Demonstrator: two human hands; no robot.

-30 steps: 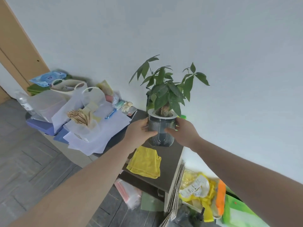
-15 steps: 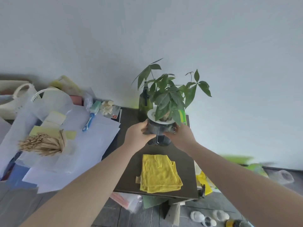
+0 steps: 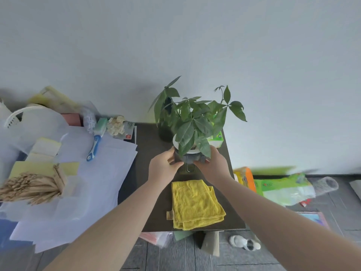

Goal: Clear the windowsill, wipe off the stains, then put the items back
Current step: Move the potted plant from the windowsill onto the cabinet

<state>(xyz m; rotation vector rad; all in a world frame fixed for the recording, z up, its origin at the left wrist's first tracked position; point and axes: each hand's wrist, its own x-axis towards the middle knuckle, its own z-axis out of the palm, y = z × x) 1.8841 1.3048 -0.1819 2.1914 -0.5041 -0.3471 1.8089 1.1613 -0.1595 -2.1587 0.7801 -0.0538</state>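
A leafy potted plant (image 3: 195, 122) in a ribbed grey pot (image 3: 188, 167) with a white rim is over the dark tabletop (image 3: 148, 145). My left hand (image 3: 163, 166) grips the pot's left side and my right hand (image 3: 212, 165) grips its right side. A folded yellow cloth (image 3: 196, 203) lies on the table just in front of the pot. Behind the plant stand a dark green bottle (image 3: 166, 124) and a green tissue pack (image 3: 215, 139). Whether the pot's base touches the table is hidden by my hands.
Left of the table, white papers (image 3: 93, 182) carry a blue-handled brush (image 3: 94, 147), a bundle of tan sticks (image 3: 31, 187) and a white basket (image 3: 17, 116). Green and orange packages (image 3: 281, 189) lie on the floor to the right, by the white wall.
The view has swung to look down on the table from the front. Both hands keep their hold on the pot, which now sits nearer the yellow cloth and the table's middle.
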